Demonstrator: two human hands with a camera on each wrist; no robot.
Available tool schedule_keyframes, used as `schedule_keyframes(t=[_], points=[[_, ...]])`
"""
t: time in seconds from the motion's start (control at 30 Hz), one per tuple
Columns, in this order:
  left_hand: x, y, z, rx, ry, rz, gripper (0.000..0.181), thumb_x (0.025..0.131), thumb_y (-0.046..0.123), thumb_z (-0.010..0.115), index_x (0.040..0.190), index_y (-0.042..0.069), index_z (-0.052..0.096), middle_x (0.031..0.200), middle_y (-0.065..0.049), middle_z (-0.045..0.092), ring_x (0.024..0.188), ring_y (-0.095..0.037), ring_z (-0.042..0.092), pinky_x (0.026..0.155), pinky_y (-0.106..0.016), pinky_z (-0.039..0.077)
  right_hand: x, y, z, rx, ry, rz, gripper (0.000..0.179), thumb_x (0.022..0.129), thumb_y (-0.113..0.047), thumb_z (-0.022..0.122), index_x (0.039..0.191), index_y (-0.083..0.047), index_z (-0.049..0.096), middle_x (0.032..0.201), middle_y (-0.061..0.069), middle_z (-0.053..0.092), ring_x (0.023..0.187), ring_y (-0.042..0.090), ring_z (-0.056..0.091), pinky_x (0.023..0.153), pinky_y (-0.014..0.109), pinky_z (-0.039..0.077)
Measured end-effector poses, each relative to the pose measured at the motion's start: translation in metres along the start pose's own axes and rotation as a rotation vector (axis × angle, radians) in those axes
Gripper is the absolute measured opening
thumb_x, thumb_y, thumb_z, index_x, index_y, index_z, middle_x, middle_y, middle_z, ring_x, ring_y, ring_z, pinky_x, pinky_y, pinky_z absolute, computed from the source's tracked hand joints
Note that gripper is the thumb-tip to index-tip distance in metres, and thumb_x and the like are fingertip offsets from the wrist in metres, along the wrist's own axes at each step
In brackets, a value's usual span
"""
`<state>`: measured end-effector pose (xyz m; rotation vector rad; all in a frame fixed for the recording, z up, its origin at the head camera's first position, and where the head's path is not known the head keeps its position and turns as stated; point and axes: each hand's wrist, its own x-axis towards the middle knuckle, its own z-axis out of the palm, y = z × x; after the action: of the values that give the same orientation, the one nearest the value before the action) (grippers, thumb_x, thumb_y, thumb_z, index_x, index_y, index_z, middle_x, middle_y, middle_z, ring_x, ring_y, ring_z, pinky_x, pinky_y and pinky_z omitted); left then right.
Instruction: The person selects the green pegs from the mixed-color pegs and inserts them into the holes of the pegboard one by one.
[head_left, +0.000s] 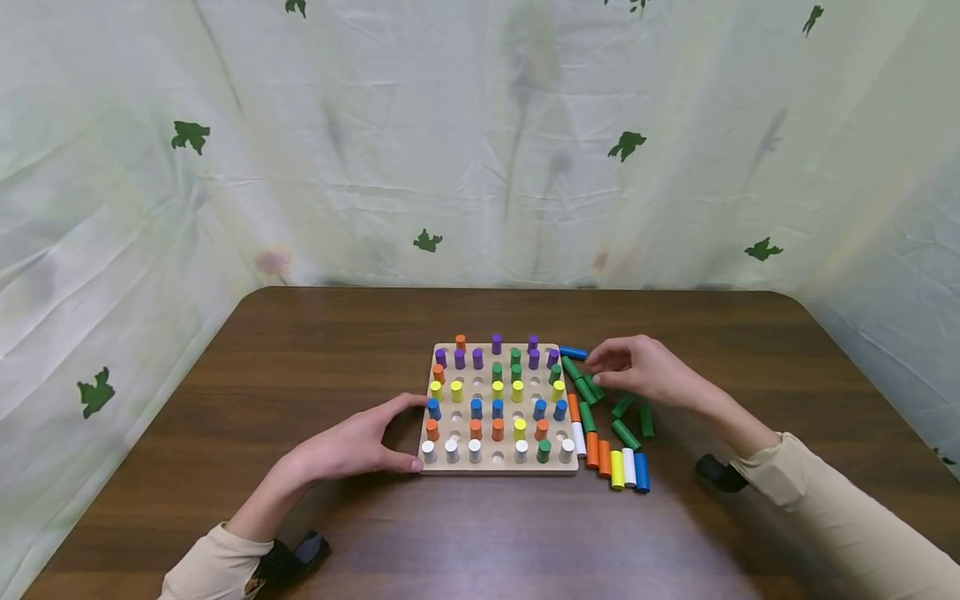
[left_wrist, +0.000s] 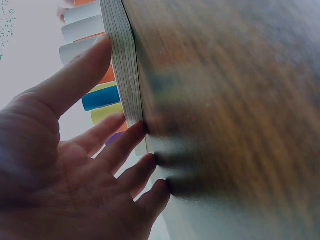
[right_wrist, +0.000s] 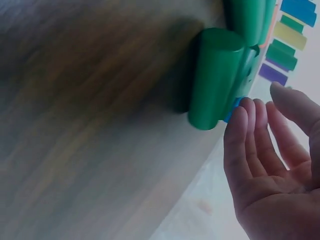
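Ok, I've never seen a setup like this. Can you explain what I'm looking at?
No machine here: just a person's bare left hand and right hand. The wide picture is taken from the person's head, the close-ups from each wrist. On the brown table sits a pale board with holes, many filled by coloured pegs. Loose pegs, many of them green, lie beside it. The left hand touches the board's left edge; the right hand, near the loose pegs, appears to hold nothing.

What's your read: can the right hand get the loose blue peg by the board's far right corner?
Probably yes: right hand looks empty and close to blue peg, nothing visible between them.
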<state>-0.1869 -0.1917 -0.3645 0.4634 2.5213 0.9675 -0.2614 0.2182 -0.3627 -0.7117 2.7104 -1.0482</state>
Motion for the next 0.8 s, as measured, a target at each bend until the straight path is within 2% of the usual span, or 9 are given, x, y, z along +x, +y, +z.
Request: schedule_keyframes(t=[0.4,0.8], points=[[0.001,-0.0022,0.0005,0.002,0.0,0.004,0.083,0.079,0.04,0.082,0.148,0.018,0.04,0.152,-0.016,0.035,0.134,-0.036,0.036,0.106,-0.063,0.027,0.0052,0.0078,0.0028,-0.018,-0.073,0.03,0.024,0.09,-0.017,0.073,0.112,-0.007,0.069,0.102,0.004,0.068,0.083,0.02,0.061,0.07,0.033,0.053],[-0.0001,-0.0008,-0.0002,0.02,0.007,0.021,0.082,0.078,0.039,0.083,0.147,0.019,0.041,0.151,-0.014,0.038,0.133,-0.034,0.038,0.107,-0.061,0.028,0.0079,0.0088,0.0043,-0.026,-0.082,0.037,0.023,0.09,-0.012,0.071,0.112,-0.005,0.069,0.095,0.003,0.066,0.081,0.02,0.059,0.068,0.034,0.052]])
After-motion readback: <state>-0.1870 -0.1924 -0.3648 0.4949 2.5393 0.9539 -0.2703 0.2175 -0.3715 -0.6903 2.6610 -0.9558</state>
